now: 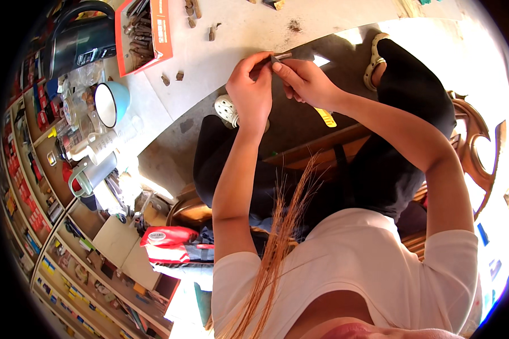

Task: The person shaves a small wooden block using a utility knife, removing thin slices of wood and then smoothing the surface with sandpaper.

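Observation:
Just off the table's near edge, my two hands meet with fingertips together. My left hand [253,85] is closed, its thumb and forefinger pinching a small dark piece [281,57] with a pale edge. Against that same piece presses the thumb of my right hand [310,85], whose other fingers are curled under. A yellow strip-like end [326,117] with dark marks juts out below my right hand; most of it is hidden, so its kind is unclear. Small brown pieces [211,33] lie on the white tabletop [201,68], beyond my left hand.
An orange-red box [163,31] of brown stick-like pieces stands at the far left. Around it are a black kettle [82,42], a light-blue cup [119,103] and a grey mug [99,169]. Shelves [56,231] line the left. A red bag [167,236] lies beside me.

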`<state>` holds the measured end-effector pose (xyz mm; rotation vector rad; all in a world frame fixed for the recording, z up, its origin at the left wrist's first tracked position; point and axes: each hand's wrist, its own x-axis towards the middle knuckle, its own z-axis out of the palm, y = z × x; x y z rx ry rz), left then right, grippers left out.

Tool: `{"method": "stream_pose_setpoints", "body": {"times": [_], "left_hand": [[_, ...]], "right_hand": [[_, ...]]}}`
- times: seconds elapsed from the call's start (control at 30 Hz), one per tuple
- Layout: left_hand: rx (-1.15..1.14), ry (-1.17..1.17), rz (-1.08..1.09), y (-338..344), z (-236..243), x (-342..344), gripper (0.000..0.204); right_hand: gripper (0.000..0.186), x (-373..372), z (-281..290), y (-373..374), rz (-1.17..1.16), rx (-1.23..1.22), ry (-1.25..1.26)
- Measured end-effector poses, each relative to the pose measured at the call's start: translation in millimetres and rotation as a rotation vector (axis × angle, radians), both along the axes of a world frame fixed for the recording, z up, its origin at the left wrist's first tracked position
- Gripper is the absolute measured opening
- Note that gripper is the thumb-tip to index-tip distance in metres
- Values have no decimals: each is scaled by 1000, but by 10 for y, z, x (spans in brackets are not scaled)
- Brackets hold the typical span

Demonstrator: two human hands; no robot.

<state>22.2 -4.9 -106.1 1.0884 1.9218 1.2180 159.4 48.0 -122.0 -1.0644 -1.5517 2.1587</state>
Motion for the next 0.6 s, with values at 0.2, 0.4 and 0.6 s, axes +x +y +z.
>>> {"method": "stream_pose_setpoints", "body": {"times": [0.2, 0.4, 0.6], "left_hand": [[33, -166, 78, 4, 39, 17, 15], [53, -143, 108, -7, -23, 32, 16], [61, -14, 77, 14, -102, 33, 13]], "right_hand": [[46, -23, 30, -16, -36, 57, 16], [48, -81, -37, 8, -25, 11, -5], [49, -107, -55, -10, -90, 40, -48]]}}
